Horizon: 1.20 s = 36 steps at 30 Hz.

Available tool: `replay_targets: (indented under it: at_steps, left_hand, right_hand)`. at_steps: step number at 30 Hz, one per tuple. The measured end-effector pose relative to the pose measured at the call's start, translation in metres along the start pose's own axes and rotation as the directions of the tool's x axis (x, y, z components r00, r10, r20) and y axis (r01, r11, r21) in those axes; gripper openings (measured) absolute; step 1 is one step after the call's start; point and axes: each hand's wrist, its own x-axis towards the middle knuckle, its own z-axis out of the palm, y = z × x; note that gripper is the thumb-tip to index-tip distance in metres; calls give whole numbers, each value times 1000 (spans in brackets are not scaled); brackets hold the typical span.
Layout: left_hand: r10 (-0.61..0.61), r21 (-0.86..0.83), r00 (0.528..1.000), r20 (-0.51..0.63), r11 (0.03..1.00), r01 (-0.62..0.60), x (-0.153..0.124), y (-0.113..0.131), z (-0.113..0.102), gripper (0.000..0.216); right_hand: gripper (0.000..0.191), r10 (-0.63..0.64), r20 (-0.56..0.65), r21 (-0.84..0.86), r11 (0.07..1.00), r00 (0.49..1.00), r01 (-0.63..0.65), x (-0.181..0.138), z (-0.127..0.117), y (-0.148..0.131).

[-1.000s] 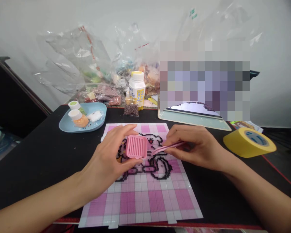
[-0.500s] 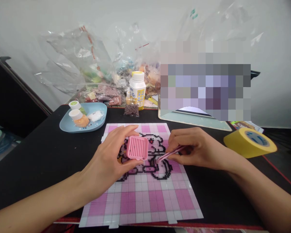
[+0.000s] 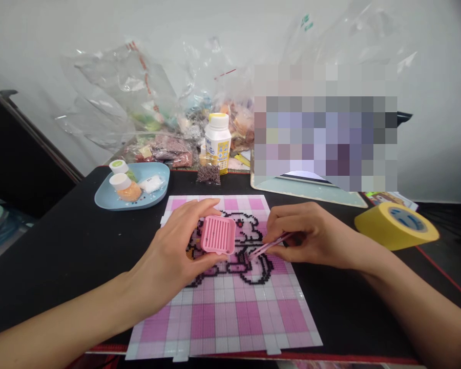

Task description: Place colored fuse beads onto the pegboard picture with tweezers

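Note:
My left hand (image 3: 176,238) grips a small pink ridged tray (image 3: 218,234) by its sides, thumb below and fingers above, with a few dark beads in it. The tray is held over a pegboard (image 3: 230,312) with a pink and white checked pattern. My right hand (image 3: 307,230) pinches pink tweezers (image 3: 271,246), whose tips point down at the board just right of the tray. Black beads (image 3: 259,279) form a cartoon outline on the board; part of it is hidden by my left hand and the tray.
On the left is a blue plate (image 3: 103,199) with two small bead jars and a white packet. A white bottle (image 3: 217,141) and a bag of dark beads (image 3: 208,175) stand behind the board. A yellow tape roll (image 3: 380,225) lies right; plastic bags (image 3: 149,97) line the wall.
The tweezers' tips have shifted very slightly and look a little further apart. Both hands and the pink tray stay almost in the same place.

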Motion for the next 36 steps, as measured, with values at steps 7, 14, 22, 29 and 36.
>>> replay_targets:
  at_steps: [7, 14, 22, 29, 36]
  left_hand:
    - [-13, -3, 1000, 9, 1000, 13, 1, 1, 0, 64]
    - [-31, -35, 999, 39, 999, 32, 1, 2, 0, 65]
    - [-45, -88, 994, 104, 995, 55, 1, 3, 0, 67]
    - [-22, -143, 991, 132, 989, 41, 0, 4, 1, 70]
    - [-18, -138, 990, 138, 990, 37, 0, 4, 1, 71]
  right_hand:
    - [12, -2, 8, 0, 1000, 1000, 2, 0, 0, 0]
    - [10, -9, -80, 14, 1000, 997, 10, 0, 2, -2]
    - [9, -60, -204, 56, 996, 977, 72, 5, 16, -5]
    - [12, -98, -296, 20, 994, 950, 109, 9, 24, -5]
    - [13, -126, -300, 0, 991, 946, 132, 10, 26, -6]
